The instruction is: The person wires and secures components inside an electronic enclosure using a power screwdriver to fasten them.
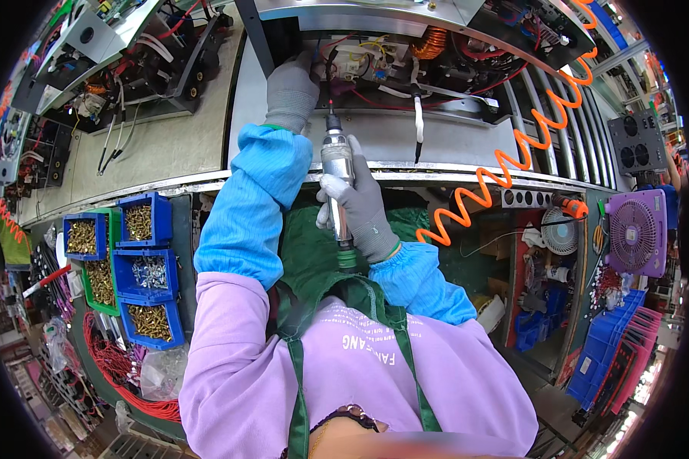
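My right hand (364,210), in a grey glove, wraps round a silver power screwdriver (337,157). The tool's bit points away from me, toward the open metal chassis (406,126) on the bench. My left hand (292,93), gloved too, reaches into the chassis beside an upright metal post. Its fingers are mostly hidden there, so what they touch cannot be made out. Near it inside the chassis lie a pale circuit board (371,60), red and yellow wires and a copper coil (430,43). A white cable (418,115) with a dark tip hangs over the front edge.
Blue and green bins (151,321) of brass and silver screws stand at the left, near red wire bundles (107,359). An orange coiled hose (505,164) crosses the right side. Another open chassis (130,69) sits far left; a purple fan (634,233) stands right.
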Tool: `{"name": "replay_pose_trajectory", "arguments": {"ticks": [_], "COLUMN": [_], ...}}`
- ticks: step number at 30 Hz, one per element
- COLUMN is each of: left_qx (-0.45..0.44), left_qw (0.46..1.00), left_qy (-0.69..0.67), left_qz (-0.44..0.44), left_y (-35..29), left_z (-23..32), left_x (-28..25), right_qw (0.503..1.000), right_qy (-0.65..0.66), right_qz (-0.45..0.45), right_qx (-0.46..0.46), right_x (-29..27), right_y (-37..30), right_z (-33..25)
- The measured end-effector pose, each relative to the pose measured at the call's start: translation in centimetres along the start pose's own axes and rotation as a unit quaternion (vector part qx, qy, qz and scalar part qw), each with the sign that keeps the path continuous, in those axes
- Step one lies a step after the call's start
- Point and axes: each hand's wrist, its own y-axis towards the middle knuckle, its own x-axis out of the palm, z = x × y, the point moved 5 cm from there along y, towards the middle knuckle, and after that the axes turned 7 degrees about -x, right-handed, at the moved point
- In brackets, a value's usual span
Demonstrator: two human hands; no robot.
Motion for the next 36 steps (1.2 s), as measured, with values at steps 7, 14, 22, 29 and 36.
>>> {"name": "replay_pose_trajectory", "arguments": {"ticks": [7,14,22,29,36], "left_qx": [-0.007,-0.011,0.047,0.012,0.032], "left_qw": [1.000,1.000,0.998,1.000,0.998], "left_qy": [-0.010,-0.007,-0.006,0.021,-0.046], "left_qz": [0.000,-0.014,0.036,0.006,-0.015], "left_y": [0.0,0.0,0.2,0.5,0.2], "left_z": [-0.1,0.7,1.1,1.1,-0.4], "left_x": [0.0,-0.3,0.3,0.5,0.2], "right_qw": [0.999,0.999,0.999,1.000,1.000], "right_qy": [-0.022,-0.044,-0.022,-0.008,-0.020], "right_qz": [0.011,0.008,0.009,0.014,0.003], "right_qx": [-0.020,-0.016,-0.025,0.004,-0.011], "right_x": [0.1,0.3,0.6,0.4,0.0], "right_y": [0.2,0.5,0.6,0.6,0.5], "right_z": [-0.1,-0.5,0.1,0.3,-0.2]}}
